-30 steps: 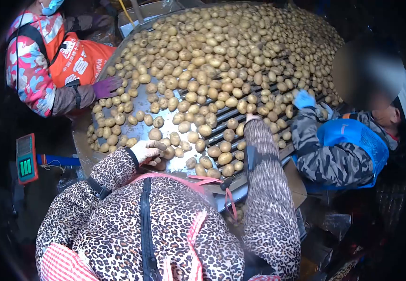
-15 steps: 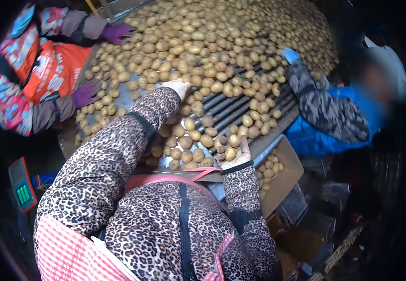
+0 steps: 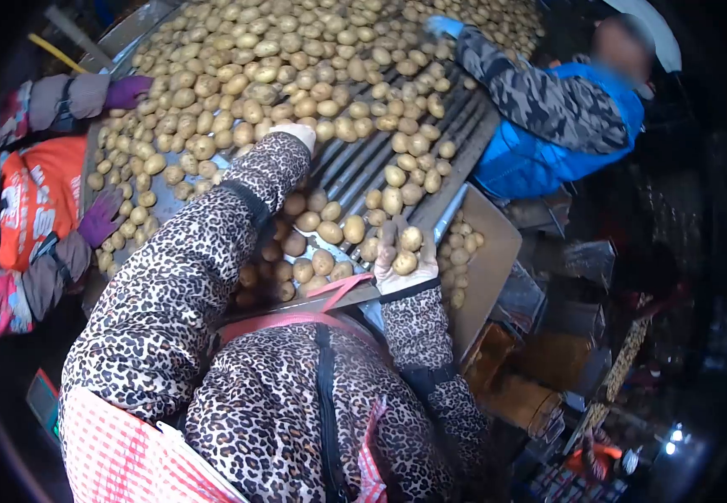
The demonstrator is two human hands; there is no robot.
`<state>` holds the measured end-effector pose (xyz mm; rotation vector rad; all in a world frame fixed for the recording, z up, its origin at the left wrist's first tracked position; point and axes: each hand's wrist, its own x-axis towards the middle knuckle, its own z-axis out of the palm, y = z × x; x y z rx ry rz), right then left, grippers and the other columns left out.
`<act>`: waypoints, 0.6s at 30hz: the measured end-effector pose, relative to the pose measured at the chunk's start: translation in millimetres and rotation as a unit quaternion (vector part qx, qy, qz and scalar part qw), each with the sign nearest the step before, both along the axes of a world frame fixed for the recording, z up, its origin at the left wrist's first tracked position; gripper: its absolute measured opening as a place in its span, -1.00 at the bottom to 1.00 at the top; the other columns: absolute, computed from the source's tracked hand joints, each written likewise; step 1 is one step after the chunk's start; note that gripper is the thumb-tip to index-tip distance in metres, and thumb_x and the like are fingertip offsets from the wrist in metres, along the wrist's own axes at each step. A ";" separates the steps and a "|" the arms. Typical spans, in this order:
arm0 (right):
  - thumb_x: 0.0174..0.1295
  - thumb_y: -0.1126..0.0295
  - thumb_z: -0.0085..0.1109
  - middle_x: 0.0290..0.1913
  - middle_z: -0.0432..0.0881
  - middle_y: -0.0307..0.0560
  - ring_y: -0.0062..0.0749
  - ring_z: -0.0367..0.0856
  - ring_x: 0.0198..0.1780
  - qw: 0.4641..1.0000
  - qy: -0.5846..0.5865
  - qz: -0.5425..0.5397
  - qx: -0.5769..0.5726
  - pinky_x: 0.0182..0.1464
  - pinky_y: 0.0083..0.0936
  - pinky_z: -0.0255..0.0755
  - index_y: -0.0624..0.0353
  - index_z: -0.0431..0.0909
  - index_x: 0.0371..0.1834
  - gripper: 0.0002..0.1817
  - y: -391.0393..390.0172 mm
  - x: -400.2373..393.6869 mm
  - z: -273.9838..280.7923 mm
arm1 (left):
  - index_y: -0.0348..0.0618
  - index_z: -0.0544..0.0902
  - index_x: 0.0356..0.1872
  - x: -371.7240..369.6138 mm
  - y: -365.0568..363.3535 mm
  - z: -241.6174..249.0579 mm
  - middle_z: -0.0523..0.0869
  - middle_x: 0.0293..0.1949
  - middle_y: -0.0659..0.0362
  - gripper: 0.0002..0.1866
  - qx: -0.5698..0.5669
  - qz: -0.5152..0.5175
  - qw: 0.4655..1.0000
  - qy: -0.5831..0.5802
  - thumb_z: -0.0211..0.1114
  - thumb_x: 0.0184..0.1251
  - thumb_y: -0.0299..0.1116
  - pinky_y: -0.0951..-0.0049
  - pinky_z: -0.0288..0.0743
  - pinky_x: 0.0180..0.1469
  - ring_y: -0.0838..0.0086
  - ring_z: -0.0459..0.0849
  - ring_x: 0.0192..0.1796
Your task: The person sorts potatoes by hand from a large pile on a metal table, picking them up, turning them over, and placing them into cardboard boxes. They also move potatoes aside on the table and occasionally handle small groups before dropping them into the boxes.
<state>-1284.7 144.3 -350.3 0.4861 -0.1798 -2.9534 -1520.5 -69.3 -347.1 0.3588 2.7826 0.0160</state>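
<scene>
My right hand [image 3: 404,260] is turned palm up at the near edge of a sorting table, fingers curled around two potatoes [image 3: 405,262]. Farther up, my left hand [image 3: 298,134] reaches into the potato pile [image 3: 246,75] and touches its near edge. Its fingers are mostly hidden by the wrist and the potatoes, so their grip does not show. Between my hands, dark metal bars [image 3: 351,172] lie partly bare, with loose potatoes [image 3: 321,218] in front of them.
A cardboard box [image 3: 498,260] holding potatoes stands below the table's right edge. At left is a co-worker's purple-gloved hand [image 3: 102,216]; at right, another co-worker's blue-gloved hand [image 3: 445,27] touches the pile. A scale [image 3: 43,402] sits low at left.
The whole view has shifted, so the table appears farther left and higher. My right hand now shows two potatoes, with the darker lumps no longer in it. My left hand stays at the pile.
</scene>
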 end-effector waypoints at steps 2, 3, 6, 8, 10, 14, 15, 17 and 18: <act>0.42 -0.04 -0.03 0.38 0.37 0.07 -0.15 0.41 0.30 1.000 -0.014 -0.012 -0.008 0.14 -0.14 0.54 0.24 0.31 0.35 -0.37 8.0 10.0 1.9 | -0.01 0.61 0.20 -9.6 18.4 -4.8 0.64 0.22 0.04 -0.59 -0.011 -0.045 0.999 -0.013 0.17 0.36 -0.20 0.16 0.51 0.25 0.25 0.61 0.27; 0.41 0.00 0.00 0.46 0.29 0.03 -0.19 0.33 0.38 1.000 0.006 -0.004 0.020 0.23 -0.15 0.47 0.18 0.28 0.40 -0.37 10.5 17.0 14.4 | -0.01 0.61 0.20 -15.9 24.8 -8.3 0.64 0.21 0.04 -0.59 -0.018 -0.061 0.998 -0.019 0.16 0.36 -0.20 0.16 0.51 0.24 0.24 0.62 0.25; 0.42 -0.16 -0.06 0.38 0.33 0.29 0.26 0.38 0.33 0.997 0.000 -0.072 0.016 0.05 -0.03 0.67 0.39 0.21 0.35 -0.23 11.3 30.7 36.3 | 0.00 0.61 0.18 -19.7 25.1 -20.6 0.67 0.16 0.04 -0.61 -0.046 -0.106 0.993 -0.005 0.13 0.37 -0.22 0.15 0.54 0.19 0.21 0.64 0.21; 0.43 -0.12 -0.03 0.31 0.42 0.22 0.28 0.36 0.35 0.993 -0.032 -0.109 0.018 0.07 0.03 0.66 0.34 0.30 0.28 -0.30 18.8 39.5 20.6 | 0.01 0.62 0.17 -23.2 18.5 -33.8 0.69 0.12 0.03 -0.62 -0.066 -0.130 0.989 0.009 0.11 0.38 -0.23 0.15 0.55 0.16 0.20 0.66 0.18; 0.39 -0.08 0.06 0.15 0.54 0.19 0.33 0.43 0.28 0.994 -0.035 -0.106 -0.018 0.00 0.06 0.70 0.32 0.42 0.16 -0.38 19.9 43.2 13.6 | 0.01 0.62 0.16 -27.8 10.4 -47.1 0.71 0.09 0.03 -0.63 -0.082 -0.160 0.983 0.027 0.09 0.39 -0.24 0.14 0.57 0.13 0.18 0.67 0.16; 0.34 -0.06 0.16 0.23 0.47 0.26 0.11 0.50 0.25 0.994 -0.063 -0.059 -0.073 -0.12 -0.17 0.73 0.35 0.31 0.27 -0.30 11.3 57.9 23.7 | 0.02 0.56 0.19 -15.2 -6.7 -41.8 0.73 0.02 -0.01 -0.60 -0.083 -0.206 0.972 0.073 0.04 0.40 -0.20 0.10 0.58 0.08 0.08 0.71 0.06; 0.34 -0.09 0.15 0.22 0.48 0.26 0.16 0.48 0.26 0.995 -0.028 -0.069 -0.071 -0.07 -0.13 0.72 0.42 0.32 0.25 -0.27 10.9 62.3 25.4 | 0.01 0.54 0.21 9.5 -5.5 -8.2 0.72 0.05 -0.03 -0.57 -0.046 -0.143 0.988 0.043 0.10 0.34 -0.19 0.10 0.58 0.09 0.06 0.71 0.05; 0.38 -0.13 0.03 0.22 0.52 0.26 0.18 0.48 0.27 0.990 -0.092 -0.103 -0.005 0.16 0.01 0.56 0.37 0.38 0.26 -0.28 11.4 60.1 11.8 | -0.10 0.57 0.15 17.8 -14.3 -18.6 0.76 -0.06 0.00 -0.53 0.127 -0.145 0.979 0.064 0.30 0.23 -0.17 0.23 0.57 0.13 0.15 0.73 0.03; 0.40 -0.16 -0.04 0.23 0.54 0.24 0.21 0.47 0.28 0.992 -0.092 -0.087 0.017 0.27 0.09 0.46 0.35 0.41 0.26 -0.28 12.5 62.5 4.8 | -0.13 0.57 0.17 28.3 -14.1 -20.8 0.77 -0.09 0.00 -0.47 0.281 -0.129 0.947 0.091 0.37 0.18 -0.15 0.27 0.57 0.12 0.19 0.74 0.01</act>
